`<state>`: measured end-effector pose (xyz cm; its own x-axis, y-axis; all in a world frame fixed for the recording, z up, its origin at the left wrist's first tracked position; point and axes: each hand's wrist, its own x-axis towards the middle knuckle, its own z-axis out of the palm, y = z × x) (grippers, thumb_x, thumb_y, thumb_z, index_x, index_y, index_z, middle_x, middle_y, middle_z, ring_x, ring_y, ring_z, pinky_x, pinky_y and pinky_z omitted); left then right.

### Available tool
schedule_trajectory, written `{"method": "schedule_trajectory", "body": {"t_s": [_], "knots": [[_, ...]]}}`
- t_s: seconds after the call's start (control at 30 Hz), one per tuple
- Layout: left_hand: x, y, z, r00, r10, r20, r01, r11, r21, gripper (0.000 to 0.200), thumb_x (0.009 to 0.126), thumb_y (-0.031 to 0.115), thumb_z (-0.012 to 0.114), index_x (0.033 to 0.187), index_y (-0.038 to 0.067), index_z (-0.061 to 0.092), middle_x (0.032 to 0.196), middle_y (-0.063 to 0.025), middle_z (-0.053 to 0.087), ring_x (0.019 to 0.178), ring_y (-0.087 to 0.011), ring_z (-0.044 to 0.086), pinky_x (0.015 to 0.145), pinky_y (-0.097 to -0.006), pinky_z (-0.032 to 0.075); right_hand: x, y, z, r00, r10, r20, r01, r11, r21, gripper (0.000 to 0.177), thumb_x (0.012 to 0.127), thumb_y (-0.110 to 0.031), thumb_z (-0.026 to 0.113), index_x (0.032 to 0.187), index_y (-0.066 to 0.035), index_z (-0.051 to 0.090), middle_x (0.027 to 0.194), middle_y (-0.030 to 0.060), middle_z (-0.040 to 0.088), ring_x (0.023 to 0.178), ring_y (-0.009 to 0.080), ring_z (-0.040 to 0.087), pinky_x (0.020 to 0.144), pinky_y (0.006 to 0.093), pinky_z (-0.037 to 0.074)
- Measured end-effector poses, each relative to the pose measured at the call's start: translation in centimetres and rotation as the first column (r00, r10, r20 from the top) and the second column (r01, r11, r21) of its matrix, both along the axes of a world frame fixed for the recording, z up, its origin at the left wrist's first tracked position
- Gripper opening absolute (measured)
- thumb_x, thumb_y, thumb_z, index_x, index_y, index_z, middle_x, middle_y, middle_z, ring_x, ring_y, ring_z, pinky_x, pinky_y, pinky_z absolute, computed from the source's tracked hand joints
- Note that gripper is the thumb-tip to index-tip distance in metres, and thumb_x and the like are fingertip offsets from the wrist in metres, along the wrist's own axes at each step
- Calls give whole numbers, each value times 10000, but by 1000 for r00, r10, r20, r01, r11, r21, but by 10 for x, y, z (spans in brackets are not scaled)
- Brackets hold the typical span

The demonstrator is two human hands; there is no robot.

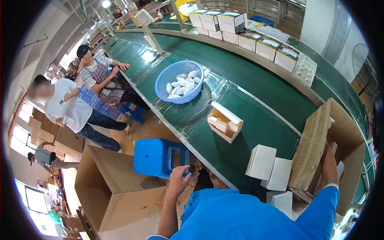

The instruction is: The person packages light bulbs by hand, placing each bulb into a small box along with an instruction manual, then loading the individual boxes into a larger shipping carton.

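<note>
Left hand (pixel 178 182) empty, loosely spread, near blue stool (pixel 149 158). Right hand hidden inside carton (pixel 309 150) at right, white boxes (pixel 262 161) just left; cannot tell its grip. Step: apparently a reach-in; withdrawing would need clearance at carton's edge.

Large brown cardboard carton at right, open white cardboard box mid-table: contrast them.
The large brown cardboard carton dwarfs the open white cardboard box. The carton is brown, the box white outside. The right forearm reaches into the carton; the box stands untouched. Both are open.
</note>
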<state>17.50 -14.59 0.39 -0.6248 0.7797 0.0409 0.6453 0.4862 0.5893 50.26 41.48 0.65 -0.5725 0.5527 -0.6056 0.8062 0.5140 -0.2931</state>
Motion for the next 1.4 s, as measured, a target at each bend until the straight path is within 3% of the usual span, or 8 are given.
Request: {"method": "schedule_trajectory", "body": {"t_s": [0.4, 0.5, 0.63, 0.93, 0.97, 1.03, 1.13, 1.4], "knots": [[-7, -12, -41, 969, -35, 245, 25, 999, 44, 334, 734, 0, 625, 1065, 5, 582, 976, -147, 620, 916, -249, 615, 821, -322, 461, 64, -70, 4, 990, -89, 112, 94, 995, -38, 403, 763, -340, 648, 1044, -53, 614, 932, 145, 661, 797, 254, 656, 666, 378, 526], [-24, -16, -56, 900, -66, 430, 39, 997, 72, 319, 791, 42, 604, 1105, 3, 565, 1043, -143, 611, 961, -228, 597, 835, -324, 464, 96, -63, -3, 878, -459, 136, 476, 864, -162, 344, 768, -319, 646, 964, -36, 642, 893, 148, 666, 702, 224, 669, 565, 364, 537], [-42, -9, -40, 851, -28, 524, 79, 994, -76, 304, 875, 57, 552, 1170, -11, 529, 1154, -151, 577, 1032, -185, 559, 882, -291, 448, 151, -60, 47, 793, -578, 191, 408, 738, 538, 246, 690, -215, 599, 768, 6, 674, 843, 181, 663, 808, 275, 662, 724, 371, 527], [-3, -16, -23, 962, 39, 269, -41, 999, 2, 359, 728, 0, 647, 1082, 24, 588, 990, -131, 626, 913, -233, 620, 807, -319, 480, 262, 14, -152, 695, -712, 100, 452, 541, 710, 970, 637, -413, 772, 1335, 52, 285, 1383, 217, 333, 1266, 328, 355, 1045, 392, 323], [2, -12, -16, 973, 35, 229, -30, 999, -27, 349, 735, 12, 648, 1079, 32, 593, 986, -129, 625, 927, -238, 615, 805, -321, 482, 208, -25, -65, 699, -713, 50, 583, 610, 536, 973, 628, -346, 783, 1350, 35, 253, 1342, 210, 389, 1230, 308, 406, 1022, 391, 354], [7, -4, -9, 980, 12, 200, -6, 1000, -29, 342, 753, 51, 648, 1090, 37, 586, 988, -135, 622, 938, -250, 608, 809, -329, 481, 258, 31, -134, 646, -743, -176, 709, 497, 501, 705, 619, -191, 752, 1222, 7, 445, 1142, 192, 547, 1018, 275, 549, 896, 371, 460], [9, 4, -9, 981, 50, 188, -44, 998, -35, 334, 763, 70, 648, 1087, 29, 578, 1001, -149, 617, 936, -262, 607, 818, -339, 475, 230, 32, -74, 493, -737, -461, 774, 614, -154, 305, 657, -175, 640, 926, -34, 615, 789, 85, 607, 712, 207, 592, 664, 354, 490], [5, -6, -10, 971, 28, 237, -24, 1000, -16, 329, 784, 95, 638, 1096, 20, 561, 984, -158, 609, 941, -290, 592, 814, -345, 466, 171, -6, 5, 336, -778, -531, 603, 611, -513, 381, 698, -150, 587, 1067, -65, 540, 838, 22, 566, 737, 165, 564, 672, 300, 466]]}}
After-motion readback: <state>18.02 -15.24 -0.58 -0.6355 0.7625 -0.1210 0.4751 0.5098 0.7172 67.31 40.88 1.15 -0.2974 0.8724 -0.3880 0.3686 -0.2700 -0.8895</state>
